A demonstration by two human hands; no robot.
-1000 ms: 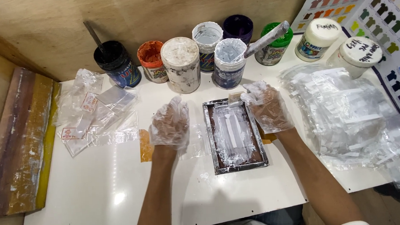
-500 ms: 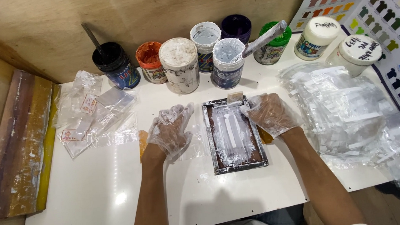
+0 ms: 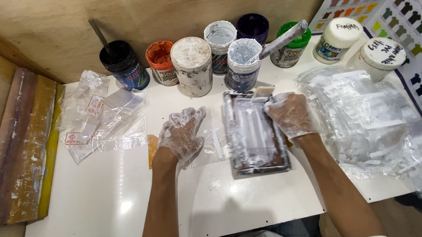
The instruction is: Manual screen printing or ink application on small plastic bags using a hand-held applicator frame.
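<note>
View from above of a white bench (image 3: 105,203). A small rectangular printing frame (image 3: 256,133), smeared with white ink, lies flat at the centre. The right hand (image 3: 291,114), in a clear plastic glove, rests over the frame's upper right edge; its fingers (image 3: 275,101) curl together around a small flat tool (image 3: 263,92) at the frame's top end, though the grip itself is partly hidden by the glove. The left hand (image 3: 181,134), also gloved, lies just left of the frame with fingers (image 3: 192,117) loosely spread, holding nothing, beside a small clear bag (image 3: 214,147) that touches the frame's left side. A row of ink jars (image 3: 192,65) stands behind the frame. Clear bags are heaped at left (image 3: 97,118) and at right (image 3: 367,116).
</note>
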